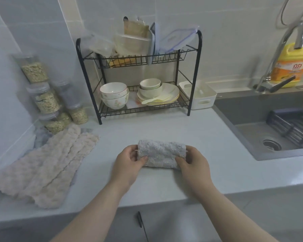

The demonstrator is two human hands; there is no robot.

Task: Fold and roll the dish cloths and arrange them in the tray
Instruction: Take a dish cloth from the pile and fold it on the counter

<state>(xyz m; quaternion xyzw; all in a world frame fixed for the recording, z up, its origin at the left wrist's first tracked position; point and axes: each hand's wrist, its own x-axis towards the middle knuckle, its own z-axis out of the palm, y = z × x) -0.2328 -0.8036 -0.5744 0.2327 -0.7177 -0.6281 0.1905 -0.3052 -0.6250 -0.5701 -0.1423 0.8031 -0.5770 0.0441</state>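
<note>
Both hands clamp the grey roll (161, 154) on the counter (208, 163) — the left hand (129, 163) pinches one end, the right hand (193, 163) the other, likely so the coil cannot spring loose. It lies near the front edge, well apart from the white tray (202, 102) beside the rack (138, 75), which looks ready to receive it. The beige cloths (42, 172) lie flat at left — apparently waiting their turn.

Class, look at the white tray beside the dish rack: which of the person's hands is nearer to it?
Right. The right hand holds one end of the rolled cloth, in front of the tray; the left hand holds the other end, farther left.
</note>
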